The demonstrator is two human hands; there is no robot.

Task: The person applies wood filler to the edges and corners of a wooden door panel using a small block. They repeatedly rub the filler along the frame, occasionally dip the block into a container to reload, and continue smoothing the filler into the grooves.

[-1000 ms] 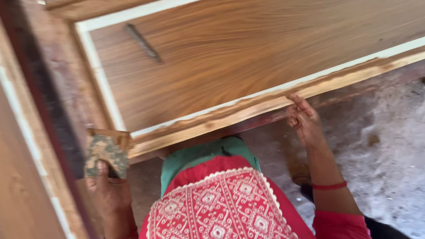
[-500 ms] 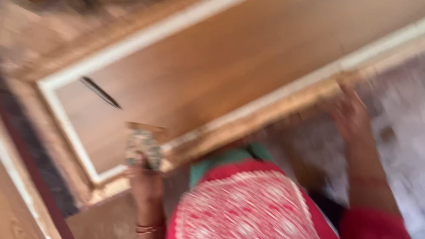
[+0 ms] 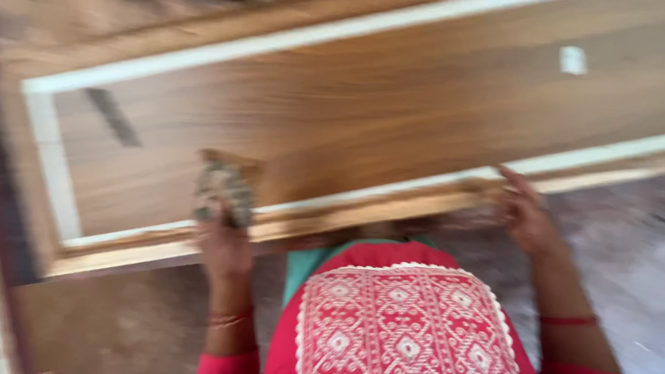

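On the panel's [image 3: 396, 100] near edge, the block [image 3: 224, 190], gripped by the left hand [image 3: 224, 242], is now brought up from the corner; the right hand's [image 3: 529, 218] loosely open fingers are kept on the frame [image 3: 391, 208].

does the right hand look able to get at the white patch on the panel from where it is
Probably yes. The right hand rests on the panel's near edge, and the white patch lies farther up the bare panel with nothing between them, though it would be a stretch forward.
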